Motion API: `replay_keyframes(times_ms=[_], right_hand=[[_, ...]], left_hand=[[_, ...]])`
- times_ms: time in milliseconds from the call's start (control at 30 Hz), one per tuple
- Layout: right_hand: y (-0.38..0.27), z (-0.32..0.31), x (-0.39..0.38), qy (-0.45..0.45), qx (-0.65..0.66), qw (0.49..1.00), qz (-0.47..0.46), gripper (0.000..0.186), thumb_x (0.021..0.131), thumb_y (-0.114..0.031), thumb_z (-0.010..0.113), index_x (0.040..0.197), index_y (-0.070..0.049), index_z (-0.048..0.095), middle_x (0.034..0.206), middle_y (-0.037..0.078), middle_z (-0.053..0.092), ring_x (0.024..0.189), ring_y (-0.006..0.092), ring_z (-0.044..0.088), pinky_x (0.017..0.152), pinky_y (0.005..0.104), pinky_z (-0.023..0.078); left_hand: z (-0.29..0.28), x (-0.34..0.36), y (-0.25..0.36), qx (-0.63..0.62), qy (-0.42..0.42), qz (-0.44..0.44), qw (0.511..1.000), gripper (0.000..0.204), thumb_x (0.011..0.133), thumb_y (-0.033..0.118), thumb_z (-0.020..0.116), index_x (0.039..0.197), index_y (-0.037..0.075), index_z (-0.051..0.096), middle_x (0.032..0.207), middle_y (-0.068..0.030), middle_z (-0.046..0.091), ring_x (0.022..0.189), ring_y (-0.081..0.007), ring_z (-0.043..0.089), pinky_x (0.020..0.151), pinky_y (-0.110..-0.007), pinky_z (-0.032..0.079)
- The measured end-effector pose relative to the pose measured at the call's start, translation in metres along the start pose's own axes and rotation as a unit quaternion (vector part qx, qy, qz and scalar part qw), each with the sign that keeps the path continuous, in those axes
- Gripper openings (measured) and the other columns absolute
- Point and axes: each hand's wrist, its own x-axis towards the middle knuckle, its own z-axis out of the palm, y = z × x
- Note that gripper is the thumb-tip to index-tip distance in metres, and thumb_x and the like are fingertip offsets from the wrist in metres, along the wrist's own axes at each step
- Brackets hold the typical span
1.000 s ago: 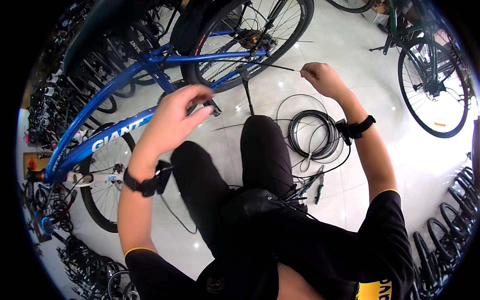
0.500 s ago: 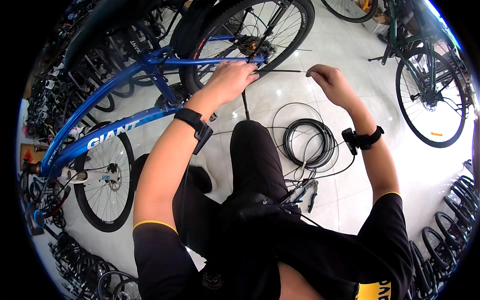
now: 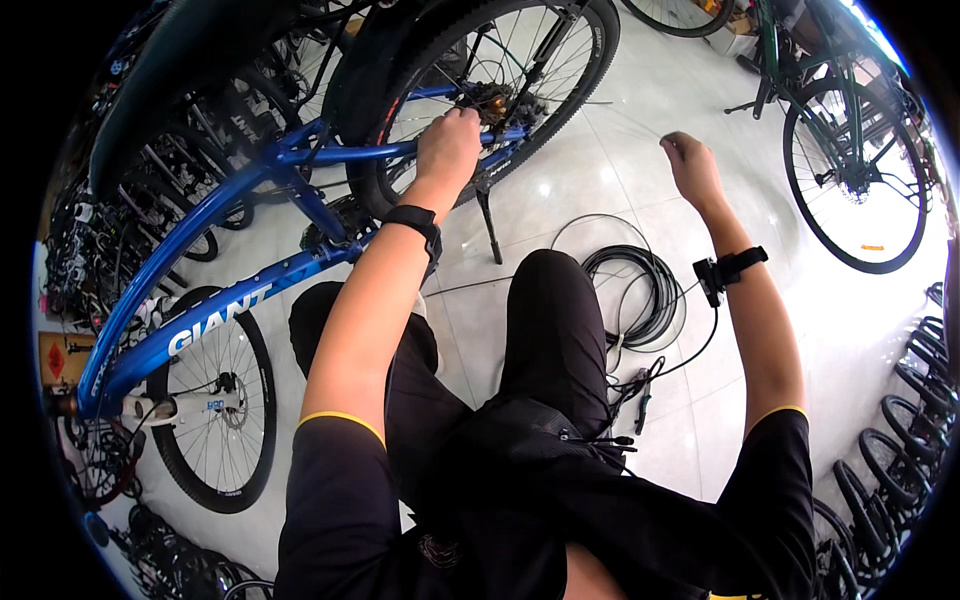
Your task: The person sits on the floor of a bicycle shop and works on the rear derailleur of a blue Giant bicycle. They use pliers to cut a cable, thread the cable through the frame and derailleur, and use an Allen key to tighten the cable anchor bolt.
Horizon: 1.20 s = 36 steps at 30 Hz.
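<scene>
My left hand [image 3: 449, 150] is closed, fingers curled, beside the rear end of a blue bicycle frame [image 3: 350, 154], close to the rear wheel's sprockets [image 3: 490, 100]. What it grips is hidden behind the fingers. To the right, my right hand [image 3: 692, 168] is raised over the floor, thumb and fingertips pinched together. Anything between those fingertips is too fine to make out. A thin wire end [image 3: 585, 102] sticks out to the right from the rear wheel area. The kickstand [image 3: 489, 222] reaches down to the floor below my left hand.
A coil of black cable [image 3: 668, 300] lies on the tiles right of my knee, with a pliers-like hand tool [image 3: 643, 398] nearer me. The front wheel [image 3: 268, 400] is at left. A dark green bicycle [image 3: 850, 150] stands far right; rows of bicycles [image 3: 900, 420] line the sides.
My hands have moved apart, the left to the left and the right to the right. The short black cable piece that stretched between them no longer shows. The view has shifted slightly.
</scene>
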Motion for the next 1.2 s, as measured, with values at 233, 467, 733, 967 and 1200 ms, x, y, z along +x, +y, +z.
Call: replay_keyframes(times_ms=[233, 467, 733, 967, 1200], right_hand=[[0.008, 0.011, 0.014, -0.013, -0.085, 0.996, -0.015, 0.016, 0.088, -0.015, 0.058, 0.093, -0.002, 0.067, 0.086, 0.019, 0.066, 0.082, 0.0378, 0.062, 0.073, 0.0434, 0.049], [0.109, -0.026, -0.002, -0.03, -0.268, 0.952, -0.143, 0.014, 0.088, -0.013, 0.054, 0.086, -0.005, 0.065, 0.089, 0.014, 0.061, 0.088, 0.0367, 0.059, 0.077, 0.0449, 0.048], [0.068, -0.024, -0.004, 0.172, -0.121, 0.975, -0.067, 0.018, 0.091, -0.007, 0.054, 0.104, -0.005, 0.066, 0.104, 0.015, 0.064, 0.093, 0.0348, 0.063, 0.078, 0.0401, 0.051], [-0.138, 0.063, -0.028, 0.043, -0.042, 0.875, -0.481, 0.027, 0.076, -0.006, 0.059, 0.102, -0.003, 0.064, 0.102, 0.009, 0.059, 0.089, 0.0227, 0.059, 0.075, 0.0315, 0.052], [-0.163, 0.103, -0.018, 0.027, -0.056, 0.872, -0.486, 0.024, 0.076, -0.005, 0.058, 0.099, -0.001, 0.061, 0.095, 0.008, 0.058, 0.086, 0.0216, 0.058, 0.072, 0.0311, 0.052]], left_hand=[[-0.002, 0.003, 0.005, 0.069, -0.064, -0.002, 0.996, 0.01, 0.083, 0.005, 0.054, 0.087, 0.002, 0.062, 0.089, -0.015, 0.065, 0.081, -0.0321, 0.067, 0.069, -0.042, 0.055], [-0.045, -0.049, 0.027, -0.091, -0.089, 0.073, 0.989, 0.015, 0.091, 0.014, 0.053, 0.086, 0.002, 0.059, 0.085, -0.0168, 0.062, 0.075, -0.0378, 0.063, 0.065, -0.045, 0.052], [-0.065, -0.105, 0.01, -0.067, -0.278, 0.064, 0.956, 0.016, 0.09, 0.014, 0.054, 0.087, -0.001, 0.056, 0.083, -0.0201, 0.062, 0.076, -0.0401, 0.063, 0.067, -0.048, 0.051], [-0.035, -0.12, -0.002, -0.026, -0.314, 0.11, 0.943, 0.009, 0.084, 0.008, 0.054, 0.082, 0.0, 0.058, 0.077, -0.0198, 0.063, 0.075, -0.0395, 0.064, 0.067, -0.046, 0.052], [-0.032, -0.111, 0.0, -0.026, -0.288, 0.113, 0.951, 0.008, 0.074, 0.002, 0.056, 0.074, 0.0, 0.064, 0.074, -0.021, 0.065, 0.073, -0.0369, 0.067, 0.065, -0.043, 0.054]])
